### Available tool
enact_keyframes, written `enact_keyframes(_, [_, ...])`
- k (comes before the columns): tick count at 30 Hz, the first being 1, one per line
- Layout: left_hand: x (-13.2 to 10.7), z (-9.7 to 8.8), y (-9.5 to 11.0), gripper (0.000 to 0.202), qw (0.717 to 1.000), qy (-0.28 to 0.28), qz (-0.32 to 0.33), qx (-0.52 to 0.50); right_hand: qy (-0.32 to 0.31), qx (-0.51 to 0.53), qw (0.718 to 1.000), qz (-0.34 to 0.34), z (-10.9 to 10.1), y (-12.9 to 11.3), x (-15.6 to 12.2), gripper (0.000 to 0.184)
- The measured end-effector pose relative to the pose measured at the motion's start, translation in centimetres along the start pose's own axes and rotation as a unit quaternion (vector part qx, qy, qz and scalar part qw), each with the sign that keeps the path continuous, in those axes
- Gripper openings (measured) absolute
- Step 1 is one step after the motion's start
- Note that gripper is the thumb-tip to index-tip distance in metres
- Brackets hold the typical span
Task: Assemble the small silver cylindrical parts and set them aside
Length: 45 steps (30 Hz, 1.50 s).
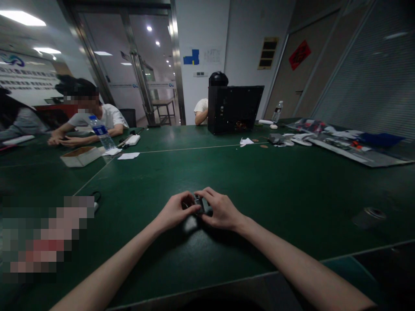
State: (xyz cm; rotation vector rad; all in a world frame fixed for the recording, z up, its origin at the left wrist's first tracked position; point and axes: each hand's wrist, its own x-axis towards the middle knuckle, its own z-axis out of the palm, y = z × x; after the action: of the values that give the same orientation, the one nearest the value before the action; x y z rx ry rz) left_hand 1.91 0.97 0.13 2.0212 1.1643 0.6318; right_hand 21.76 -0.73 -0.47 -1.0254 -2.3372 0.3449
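Dark green rubber matting (pixel 292 207) fills the near table, and both bare forearms reach out across it. Just ahead, a small blocky grey-and-black object (pixel 202 204) sits between the hands, too small and too covered to identify. The curled left hand (pixel 177 211) and the arched right hand (pixel 220 209) close narrowly around it from either side, holding it; whether it also touches the mat cannot be told. Off to the left, a coarse pixelated patch (pixel 48 237) hides whatever lies there. Farther along stand a white cardboard box with a brown top (pixel 80 156), loose white paper (pixel 128 156), and a clear water bottle with a blue cap (pixel 102 133). Beyond them, a seated co-worker in a white T-shirt (pixel 103 119) rests both forearms on the table. Farther right, a black upright computer case (pixel 235 109) partly hides another seated person (pixel 201 111). A spread of printed packaging and a blue item (pixel 350 142) lies at the far right, and a glass door (pixel 139 65) closes off the back wall.
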Motion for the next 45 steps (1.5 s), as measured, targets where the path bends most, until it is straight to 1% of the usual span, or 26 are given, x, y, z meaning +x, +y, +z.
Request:
enact_keyframes(3, [0.06,0.00,-0.04,0.032,1.000,-0.014,-0.004,-0.027,0.001,0.004,1.000,-0.004,-0.03,-0.11,0.00,0.053])
enact_keyframes(6, [0.09,-0.21,-0.16,0.033,0.995,-0.042,-0.009,-0.093,0.006,0.012,1.000,-0.004,-0.05,-0.08,0.04,0.053])
enact_keyframes(10, [-0.05,-0.36,-0.42,0.033,0.976,-0.066,-0.027,-0.204,0.008,0.022,1.000,-0.015,-0.07,0.01,0.12,0.052])
enact_keyframes(12, [-0.13,-0.33,-0.39,0.034,0.968,-0.075,-0.040,-0.237,0.009,0.027,0.999,-0.017,-0.03,0.06,0.15,0.052])
enact_keyframes(16, [-0.16,-0.09,0.05,0.036,0.966,-0.066,-0.053,-0.246,0.009,0.028,0.999,-0.018,0.24,0.14,0.16,0.050])
enact_keyframes(20, [-0.07,0.07,0.19,0.034,0.962,-0.063,-0.063,-0.258,0.007,0.022,0.999,-0.022,0.37,0.14,0.14,0.051])
enact_keyframes(27, [-0.20,-0.18,-0.42,0.035,0.941,-0.072,-0.059,-0.326,0.008,0.025,1.000,-0.016,0.08,-0.13,0.14,0.054])
enact_keyframes(30, [-0.31,-0.25,-0.15,0.038,0.931,-0.082,-0.054,-0.351,0.013,0.034,0.999,-0.019,0.09,-0.19,0.12,0.050])
enact_keyframes(34, [-0.30,-0.11,0.13,0.037,0.934,-0.090,-0.065,-0.339,0.017,0.034,0.999,-0.022,0.15,-0.22,0.12,0.048])
enact_keyframes(37, [-0.12,0.21,-0.24,0.040,0.942,-0.069,-0.071,-0.321,0.016,0.027,0.999,-0.020,0.17,-0.23,0.13,0.049])
enact_keyframes(39, [0.02,0.37,-0.53,0.034,0.943,-0.059,-0.072,-0.318,0.014,0.027,0.999,-0.017,0.19,-0.22,0.14,0.050])
enact_keyframes(41, [0.09,0.41,-0.64,0.031,0.941,-0.062,-0.075,-0.323,0.012,0.030,0.999,-0.014,0.21,-0.19,0.15,0.049])
enact_keyframes(45, [-0.03,0.19,-0.36,0.034,0.932,-0.067,-0.074,-0.349,0.014,0.038,0.999,-0.011,0.27,-0.11,0.19,0.048])
